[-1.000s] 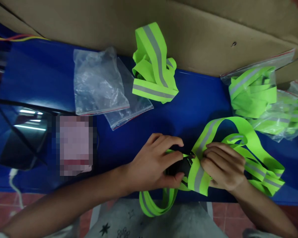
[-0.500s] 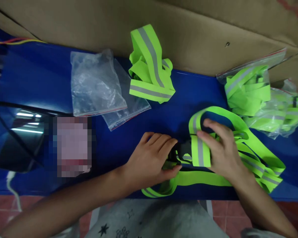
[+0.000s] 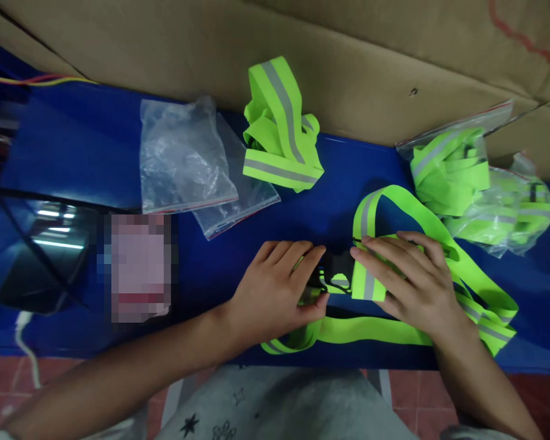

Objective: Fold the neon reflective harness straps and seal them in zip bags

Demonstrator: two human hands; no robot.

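Strap (image 3: 407, 198), one, bright yellow-green with a grey stripe: lay looped on the near part of the blue worktop (image 3: 357, 168), in front of the seated person. Buckle (image 3: 339, 264), one, black: sat on the strap, between the two hands. Left hand (image 3: 275, 293): grip bent about the buckle's left end, fingers on the far side, thumb on the near. Right hand (image 3: 417, 284): grip closed on the strap just beside the buckle's right end, its thumb hidden from me.

Bundle (image 3: 284, 131), one, of like strap, loose: stood beyond the hands, near the cardboard (image 3: 357, 67) behind. Clear bags (image 3: 183, 159), two, zip-topped, overlapping: lay flat to the bundle's left, one edge running under it. Bagged straps (image 3: 451, 174), at least two packets: at the far right, touching. Phone (image 3: 46, 256), one, dark and shiny: at the left, well apart from the hands, white cable (image 3: 30, 348) below it. Pinkish item (image 3: 140, 266), blurred out: beside the phone. Wires (image 3: 41, 80), red and yellow: far left corner.
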